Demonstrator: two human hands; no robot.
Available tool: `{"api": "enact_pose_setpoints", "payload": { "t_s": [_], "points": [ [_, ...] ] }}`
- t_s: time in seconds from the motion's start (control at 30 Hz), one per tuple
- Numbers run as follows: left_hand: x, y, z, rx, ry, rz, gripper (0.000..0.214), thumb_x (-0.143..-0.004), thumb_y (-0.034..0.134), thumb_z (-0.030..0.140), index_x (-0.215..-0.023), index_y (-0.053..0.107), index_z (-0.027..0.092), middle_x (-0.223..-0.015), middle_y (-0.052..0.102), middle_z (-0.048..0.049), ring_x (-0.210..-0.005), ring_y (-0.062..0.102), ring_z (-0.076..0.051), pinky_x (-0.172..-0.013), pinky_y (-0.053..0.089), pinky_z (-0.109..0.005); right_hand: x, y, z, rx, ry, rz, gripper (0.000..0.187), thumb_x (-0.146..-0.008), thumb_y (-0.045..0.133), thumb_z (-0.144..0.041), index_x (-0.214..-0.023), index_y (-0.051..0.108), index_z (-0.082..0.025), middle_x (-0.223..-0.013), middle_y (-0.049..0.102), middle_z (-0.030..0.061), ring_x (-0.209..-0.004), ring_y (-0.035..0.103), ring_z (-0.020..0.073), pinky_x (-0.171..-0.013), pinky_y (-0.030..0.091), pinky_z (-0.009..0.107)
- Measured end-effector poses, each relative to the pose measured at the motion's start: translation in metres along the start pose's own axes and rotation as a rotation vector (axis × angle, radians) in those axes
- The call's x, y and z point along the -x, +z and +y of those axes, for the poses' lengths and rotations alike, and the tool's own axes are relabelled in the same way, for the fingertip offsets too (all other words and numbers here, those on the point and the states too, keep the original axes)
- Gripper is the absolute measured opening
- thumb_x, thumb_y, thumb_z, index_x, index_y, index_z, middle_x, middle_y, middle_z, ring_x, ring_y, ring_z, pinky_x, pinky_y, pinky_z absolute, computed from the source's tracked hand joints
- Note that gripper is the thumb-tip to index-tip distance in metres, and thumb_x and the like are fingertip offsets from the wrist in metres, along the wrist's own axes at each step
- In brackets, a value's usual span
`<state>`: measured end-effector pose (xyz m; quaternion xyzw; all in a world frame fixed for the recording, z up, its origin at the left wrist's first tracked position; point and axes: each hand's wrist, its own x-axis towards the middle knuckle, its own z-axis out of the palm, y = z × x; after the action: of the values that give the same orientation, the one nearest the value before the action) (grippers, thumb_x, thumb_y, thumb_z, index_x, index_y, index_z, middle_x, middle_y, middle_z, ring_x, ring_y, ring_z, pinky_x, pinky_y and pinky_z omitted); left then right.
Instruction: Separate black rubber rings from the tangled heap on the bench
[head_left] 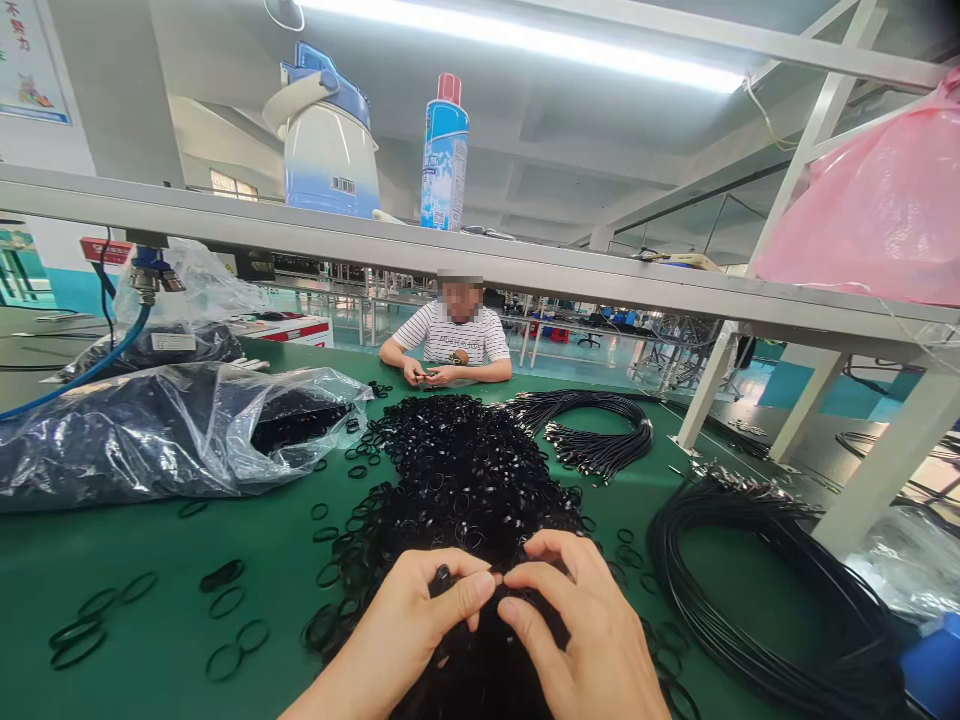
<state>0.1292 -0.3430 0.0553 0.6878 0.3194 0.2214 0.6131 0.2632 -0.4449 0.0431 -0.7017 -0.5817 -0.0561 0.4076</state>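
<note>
A big heap of small black rubber rings (457,470) lies on the green table (172,560), running from the middle down to me. My left hand (409,630) and my right hand (577,630) meet at the heap's near end, fingertips pinched together. Between the left thumb and forefinger a small black ring (442,577) shows. The right fingers press against the same spot, and what they grip is hidden.
Loose rings (225,600) lie scattered at the left. Clear plastic bags of black parts (150,430) fill the left side. Coiled black cables (750,590) lie at the right, another bundle (600,430) farther back. A seated person (450,340) works across the table. A shelf (450,255) overhead carries a jug and spray can.
</note>
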Motion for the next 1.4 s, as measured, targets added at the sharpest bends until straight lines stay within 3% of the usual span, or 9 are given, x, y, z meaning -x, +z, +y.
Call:
{"api": "enact_pose_setpoints", "payload": {
  "t_s": [0.23,0.47,0.63,0.8,0.93,1.07,1.17,1.27,1.4],
  "points": [
    [0.001,-0.002,0.002,-0.045,0.039,-0.060,0.037,-0.073,0.060,0.054,-0.071,0.063,0.017,-0.057,0.047,0.0053,-0.049,0.035,-0.009,-0.044,0.027,-0.019,-0.004,0.007,0.005,-0.195,0.147,-0.174,0.011,-0.080,0.058,-0.020,-0.073,0.066,-0.024,-0.091,0.063,0.0018,-0.085,0.058,0.0192,-0.069,0.044,0.026],
    [0.000,0.000,-0.004,-0.173,0.057,0.038,0.035,-0.070,0.063,0.053,-0.071,0.062,0.018,-0.057,0.045,0.0057,-0.054,0.035,-0.010,-0.050,0.025,-0.020,-0.005,0.008,0.004,-0.359,0.237,-0.143,0.012,-0.075,0.060,-0.017,-0.065,0.065,-0.022,-0.086,0.061,-0.0003,-0.072,0.054,0.0148,-0.058,0.038,0.023],
    [0.007,-0.001,0.004,-0.168,-0.088,-0.099,0.037,-0.075,0.056,0.056,-0.078,0.055,0.020,-0.059,0.040,0.0077,-0.048,0.030,-0.008,-0.042,0.023,-0.018,-0.003,0.006,0.009,-0.229,0.236,-0.023,0.015,-0.081,0.053,-0.019,-0.067,0.060,-0.021,-0.094,0.055,0.0015,-0.073,0.054,0.0146,-0.061,0.042,0.024],
    [0.000,-0.005,-0.002,0.001,-0.105,-0.084,0.045,-0.065,0.062,0.063,-0.068,0.053,0.019,-0.056,0.042,0.0079,-0.048,0.031,-0.007,-0.043,0.029,-0.018,-0.006,0.003,0.029,-0.048,0.222,0.075,0.020,-0.088,0.042,-0.029,-0.072,0.053,-0.021,-0.098,0.055,0.0031,-0.071,0.056,0.0151,-0.061,0.044,0.027],
    [-0.010,-0.007,-0.011,0.073,-0.092,-0.097,0.050,-0.064,0.063,0.065,-0.060,0.055,0.015,-0.058,0.049,0.0042,-0.046,0.032,-0.006,-0.041,0.027,-0.018,-0.009,0.001,0.039,0.131,0.259,0.004,0.025,-0.090,0.041,-0.034,-0.070,0.052,-0.022,-0.094,0.056,0.0018,-0.070,0.057,0.0166,-0.061,0.043,0.030],
    [-0.010,-0.007,-0.010,0.154,-0.174,-0.070,0.051,-0.066,0.062,0.062,-0.082,0.064,0.014,-0.068,0.062,-0.0022,-0.049,0.038,-0.008,-0.040,0.026,-0.017,-0.006,0.000,0.032,0.260,0.220,-0.044,0.024,-0.087,0.049,-0.034,-0.067,0.055,-0.022,-0.098,0.058,0.0042,-0.083,0.058,0.0234,-0.067,0.043,0.036],
    [-0.007,-0.004,-0.005,0.213,-0.223,-0.078,0.059,-0.066,0.060,0.066,-0.095,0.061,0.015,-0.067,0.065,-0.0033,-0.047,0.040,-0.008,-0.040,0.026,-0.017,-0.005,0.001,0.017,0.057,0.153,-0.070,0.009,-0.085,0.051,-0.025,-0.084,0.059,-0.025,-0.096,0.061,0.0022,-0.088,0.058,0.0214,-0.073,0.044,0.032],
    [-0.002,-0.002,0.001,0.233,-0.230,-0.122,0.062,-0.066,0.058,0.067,-0.100,0.061,0.015,-0.064,0.063,-0.0022,-0.047,0.042,-0.009,-0.039,0.025,-0.016,-0.004,0.005,0.003,-0.223,0.147,-0.199,0.013,-0.086,0.051,-0.027,-0.093,0.061,-0.027,-0.088,0.064,-0.0007,-0.079,0.060,0.0167,-0.065,0.044,0.025],
    [0.004,0.000,0.004,0.246,-0.300,-0.025,0.059,-0.066,0.063,0.063,-0.106,0.061,0.019,-0.078,0.061,-0.0021,-0.057,0.049,-0.010,-0.041,0.030,-0.015,-0.001,0.016,-0.007,-0.292,0.127,-0.278,0.013,-0.076,0.062,-0.022,-0.088,0.065,-0.025,-0.088,0.064,-0.0005,-0.077,0.060,0.0166,-0.062,0.043,0.023]
  ]
}}
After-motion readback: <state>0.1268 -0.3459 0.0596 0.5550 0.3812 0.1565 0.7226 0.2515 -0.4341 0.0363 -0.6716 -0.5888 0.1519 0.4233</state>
